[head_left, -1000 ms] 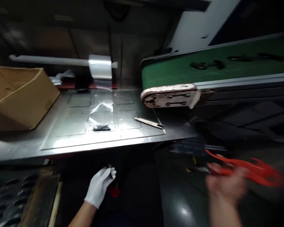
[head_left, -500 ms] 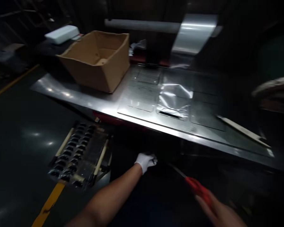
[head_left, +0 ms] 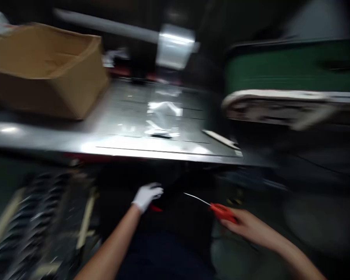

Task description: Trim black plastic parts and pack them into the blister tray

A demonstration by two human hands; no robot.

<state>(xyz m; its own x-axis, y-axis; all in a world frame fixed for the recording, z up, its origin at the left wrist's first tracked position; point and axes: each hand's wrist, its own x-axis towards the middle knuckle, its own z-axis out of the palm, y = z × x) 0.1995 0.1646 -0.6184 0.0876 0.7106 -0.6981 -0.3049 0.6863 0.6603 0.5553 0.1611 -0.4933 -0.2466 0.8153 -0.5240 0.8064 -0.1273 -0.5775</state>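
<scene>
The red-handled scissors (head_left: 221, 212) sit in the bare right hand (head_left: 245, 227), whose fingers are clamped around the handles; the thin blades point up and to the left, toward the white-gloved left hand (head_left: 146, 195). That left hand is held low in the dark space under the front edge of the worktop (head_left: 61, 144), fingers curled together, though the blur hides whether they pinch anything; a small red scrap shows just beside it.

Half a second ago the scissors were blurred and further out to the right; now the blade tips have come in closer to the gloved hand, so the two hands look to be converging on one spot beneath the worktop, probably for a cut there.

Above and beyond the hands, a crumpled clear plastic bag (head_left: 163, 116) lies on the steel worktop, with a pale flat utility knife (head_left: 220, 139) to its right and a cardboard box (head_left: 46, 70) far to the left. A film roll (head_left: 175, 46) hangs behind, a green conveyor belt (head_left: 291, 70) runs on the right, and a black moulded tray (head_left: 26, 229) sits low on the left.

No brand, label or writing can be read; the frame is too smeared.
</scene>
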